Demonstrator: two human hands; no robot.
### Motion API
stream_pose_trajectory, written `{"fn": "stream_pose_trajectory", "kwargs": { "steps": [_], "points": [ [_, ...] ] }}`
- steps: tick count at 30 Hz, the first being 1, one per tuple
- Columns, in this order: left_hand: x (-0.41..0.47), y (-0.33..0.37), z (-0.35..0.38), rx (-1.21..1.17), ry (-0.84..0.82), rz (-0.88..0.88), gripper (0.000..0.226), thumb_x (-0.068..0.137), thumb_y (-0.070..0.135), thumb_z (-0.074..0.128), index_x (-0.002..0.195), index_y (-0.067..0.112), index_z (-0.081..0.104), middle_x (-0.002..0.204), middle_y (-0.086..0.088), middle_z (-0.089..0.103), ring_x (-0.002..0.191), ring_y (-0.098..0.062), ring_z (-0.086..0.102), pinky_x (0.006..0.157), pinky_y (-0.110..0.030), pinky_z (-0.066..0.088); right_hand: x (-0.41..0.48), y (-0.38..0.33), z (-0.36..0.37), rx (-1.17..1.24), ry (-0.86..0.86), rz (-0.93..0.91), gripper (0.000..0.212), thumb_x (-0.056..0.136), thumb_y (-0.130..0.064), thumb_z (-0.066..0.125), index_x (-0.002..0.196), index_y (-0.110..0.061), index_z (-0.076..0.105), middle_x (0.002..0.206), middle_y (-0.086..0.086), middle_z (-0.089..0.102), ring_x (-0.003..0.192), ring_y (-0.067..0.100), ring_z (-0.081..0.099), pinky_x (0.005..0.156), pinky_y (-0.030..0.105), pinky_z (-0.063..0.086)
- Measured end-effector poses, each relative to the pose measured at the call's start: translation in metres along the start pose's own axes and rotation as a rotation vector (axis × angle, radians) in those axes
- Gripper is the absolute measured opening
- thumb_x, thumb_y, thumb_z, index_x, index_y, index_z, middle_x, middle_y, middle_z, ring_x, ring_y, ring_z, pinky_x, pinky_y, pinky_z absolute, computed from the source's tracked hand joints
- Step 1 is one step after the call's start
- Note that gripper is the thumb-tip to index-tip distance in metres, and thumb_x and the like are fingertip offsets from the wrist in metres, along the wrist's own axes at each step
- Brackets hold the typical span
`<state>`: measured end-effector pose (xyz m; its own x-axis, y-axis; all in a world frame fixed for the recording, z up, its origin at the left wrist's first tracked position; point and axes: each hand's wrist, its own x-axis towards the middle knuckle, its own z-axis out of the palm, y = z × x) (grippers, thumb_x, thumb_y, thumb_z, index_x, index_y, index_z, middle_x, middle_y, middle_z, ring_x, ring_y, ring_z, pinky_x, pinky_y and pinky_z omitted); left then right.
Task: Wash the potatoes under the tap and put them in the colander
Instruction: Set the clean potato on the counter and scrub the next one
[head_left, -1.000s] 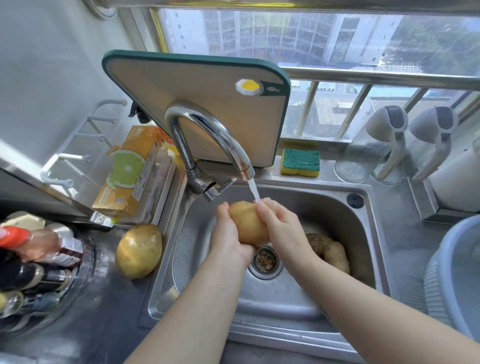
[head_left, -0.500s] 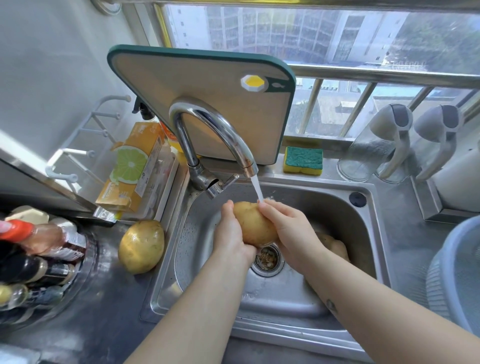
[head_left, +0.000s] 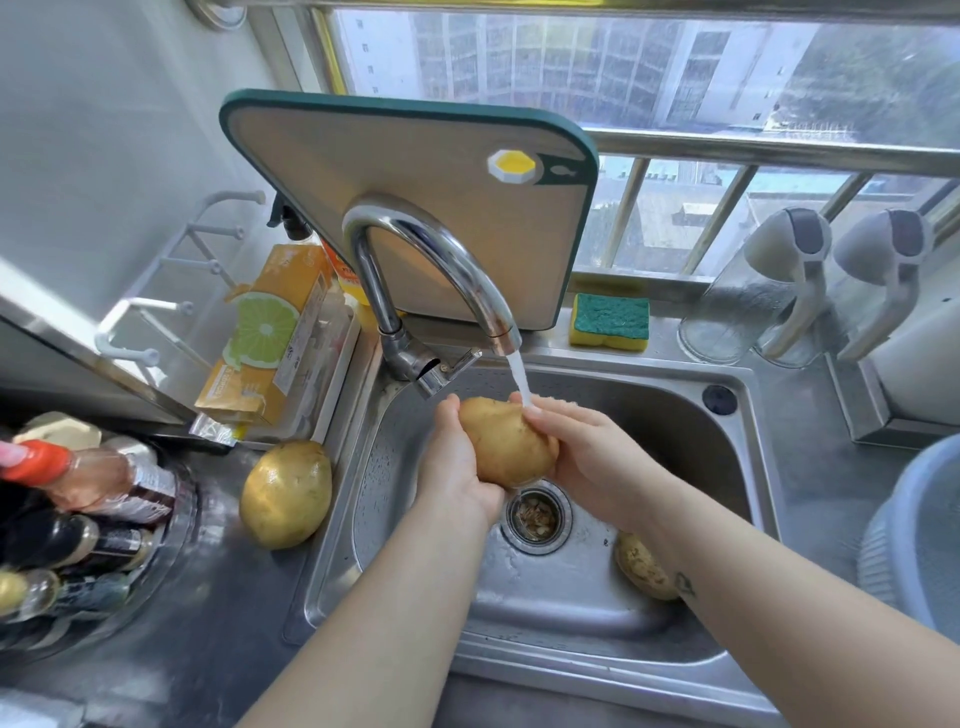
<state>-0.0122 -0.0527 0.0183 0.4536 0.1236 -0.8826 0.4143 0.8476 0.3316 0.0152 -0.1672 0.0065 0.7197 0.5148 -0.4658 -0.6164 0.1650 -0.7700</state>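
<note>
— Both our left hand (head_left: 457, 467) and right hand (head_left: 587, 457) curl round the potato (head_left: 506, 447) under the tap (head_left: 467, 275), mid-frame; we turned it slightly.
— Then we still rinse; the colander (head_left: 919, 535), right edge, comes later.

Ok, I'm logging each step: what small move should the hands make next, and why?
Probably roll the potato a little under the water: the left hand and right hand both grip it over the sink, and the water lands only near its far end.
</note>
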Motion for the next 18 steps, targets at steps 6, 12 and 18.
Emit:
{"fn": "stream_pose_trajectory", "kwargs": {
  "steps": [6,12,18],
  "points": [
    [0.002,0.002,0.000,0.024,0.025,0.034,0.050,0.088,0.056,0.050,0.107,0.009,0.056,0.107,-0.020,0.067,0.089,-0.033,0.065,0.074,-0.045,0.053,0.003,0.011,0.022,-0.297,0.285,-0.182,0.022,0.095,-0.024,0.058,0.097,-0.007,0.072,0.095,0.015,0.073,0.087,0.020,0.068,0.089,0.041,0.053],
    [0.008,0.013,-0.009,-0.077,-0.053,-0.202,0.063,0.086,0.059,0.046,0.116,0.003,0.051,0.102,-0.026,0.059,0.088,-0.041,0.058,0.070,-0.054,0.048,-0.004,0.012,0.008,-0.779,0.062,-0.300,0.046,0.080,-0.024,0.076,0.112,-0.039,0.047,0.106,-0.024,0.055,0.095,-0.010,0.056,0.080,0.001,0.041],
    [0.014,0.003,-0.011,-0.039,-0.145,-0.198,0.051,0.095,0.041,0.034,0.120,0.006,0.060,0.101,-0.023,0.067,0.092,-0.037,0.062,0.071,-0.044,0.054,0.011,0.011,0.016,-0.481,0.216,-0.346,0.032,0.068,-0.029,0.080,0.097,-0.030,0.066,0.087,-0.010,0.065,0.081,-0.003,0.062,0.078,0.016,0.051]
  ]
}}
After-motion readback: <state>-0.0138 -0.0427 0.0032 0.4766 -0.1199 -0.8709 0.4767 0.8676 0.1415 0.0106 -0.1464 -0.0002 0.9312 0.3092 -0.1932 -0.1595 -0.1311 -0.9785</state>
